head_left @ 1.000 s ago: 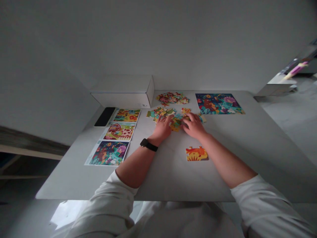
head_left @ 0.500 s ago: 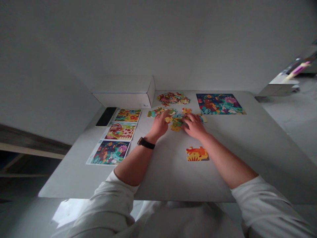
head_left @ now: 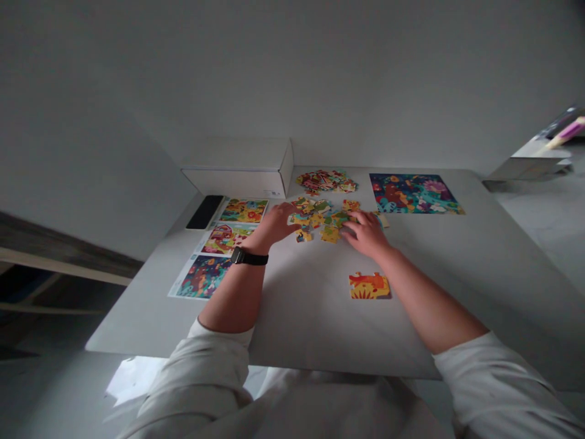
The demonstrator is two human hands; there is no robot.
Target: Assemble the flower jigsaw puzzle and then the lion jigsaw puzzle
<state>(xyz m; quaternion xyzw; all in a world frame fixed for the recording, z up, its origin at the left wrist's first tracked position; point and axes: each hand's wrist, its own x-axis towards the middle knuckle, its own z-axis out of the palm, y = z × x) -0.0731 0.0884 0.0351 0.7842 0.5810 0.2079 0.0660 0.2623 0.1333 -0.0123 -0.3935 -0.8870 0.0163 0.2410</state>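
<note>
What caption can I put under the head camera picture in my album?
Left hand and right hand at a spread of jigsaw pieces, white box beyond.

Smooth matt tabletop [head_left: 301,323], paper picture sheet [head_left: 218,240], cardboard-like puzzle pieces [head_left: 317,219], soft cloth sleeve [head_left: 201,369]

Dim, grey light; soft shadows on the desk [head_left: 301,323]; white patch [head_left: 132,378] lower left bright; left shelf [head_left: 64,268] mostly dark; edges stretched; purple item [head_left: 567,130] far right blurred.
</note>
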